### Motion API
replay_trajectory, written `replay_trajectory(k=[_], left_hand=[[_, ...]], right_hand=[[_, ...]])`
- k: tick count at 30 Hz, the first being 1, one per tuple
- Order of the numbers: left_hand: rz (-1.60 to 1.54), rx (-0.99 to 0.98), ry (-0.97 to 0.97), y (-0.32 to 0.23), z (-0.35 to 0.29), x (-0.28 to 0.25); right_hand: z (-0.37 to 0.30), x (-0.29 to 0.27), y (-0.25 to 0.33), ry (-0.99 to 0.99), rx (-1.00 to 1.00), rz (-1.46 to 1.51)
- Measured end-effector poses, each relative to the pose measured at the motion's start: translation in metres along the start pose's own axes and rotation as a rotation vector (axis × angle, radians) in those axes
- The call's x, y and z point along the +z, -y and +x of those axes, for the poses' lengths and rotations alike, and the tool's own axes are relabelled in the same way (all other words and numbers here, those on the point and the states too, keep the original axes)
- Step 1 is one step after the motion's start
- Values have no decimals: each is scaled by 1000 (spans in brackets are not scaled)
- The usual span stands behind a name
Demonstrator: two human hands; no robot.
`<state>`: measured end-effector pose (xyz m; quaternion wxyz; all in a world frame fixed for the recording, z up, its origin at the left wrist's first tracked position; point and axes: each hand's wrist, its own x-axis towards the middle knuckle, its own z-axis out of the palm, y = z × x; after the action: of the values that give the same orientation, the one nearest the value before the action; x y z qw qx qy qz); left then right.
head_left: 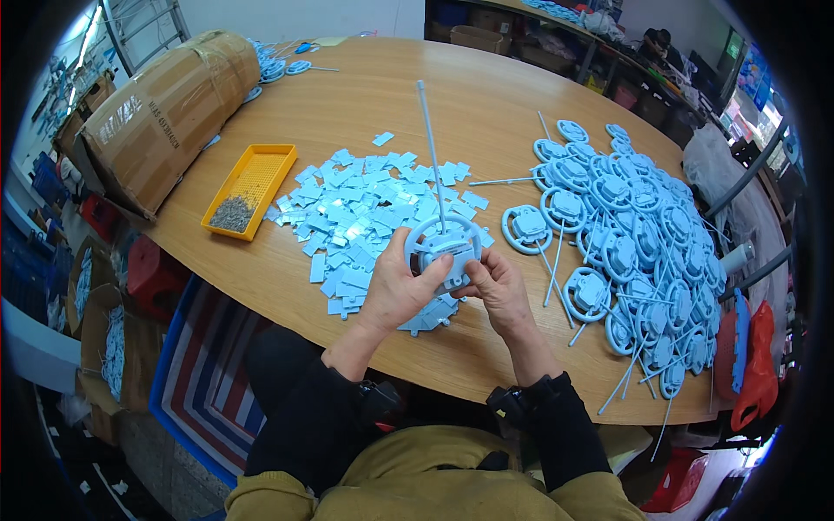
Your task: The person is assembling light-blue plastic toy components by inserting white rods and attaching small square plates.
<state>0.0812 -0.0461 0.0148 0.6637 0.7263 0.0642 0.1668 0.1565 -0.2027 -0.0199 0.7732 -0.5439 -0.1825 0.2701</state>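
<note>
Both hands hold one pale blue wheel-shaped plastic part (pixel 444 244) with a long thin antenna rod (pixel 430 143) that points up and away from me. My left hand (pixel 396 287) grips its left and lower side, thumb on the face. My right hand (pixel 499 286) pinches its right lower edge. Just beyond and under the hands lies a spread of small pale blue flat plastic tabs (pixel 365 213). To the right is a large heap of the same wheel-shaped parts with rods (pixel 630 239).
A yellow tray (pixel 261 174) with small grey screws sits left of the tabs on the round wooden table (pixel 486 95). A taped cardboard roll (pixel 165 108) lies at the far left. Striped bag and red stool stand below the table's left edge.
</note>
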Motion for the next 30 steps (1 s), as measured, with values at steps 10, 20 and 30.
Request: replay_trajectory(k=[10,20,30], left_hand=[[69,-27,60,-17,-9,-2],[792,144,297,17,-8,-22],[1039,713,615,79,9,-71]], right_hand=[[-8,1,4,-61,12,-50],[-23,-107,24,-388,-244,390],[108,-40,-38,63,-527,-1478]])
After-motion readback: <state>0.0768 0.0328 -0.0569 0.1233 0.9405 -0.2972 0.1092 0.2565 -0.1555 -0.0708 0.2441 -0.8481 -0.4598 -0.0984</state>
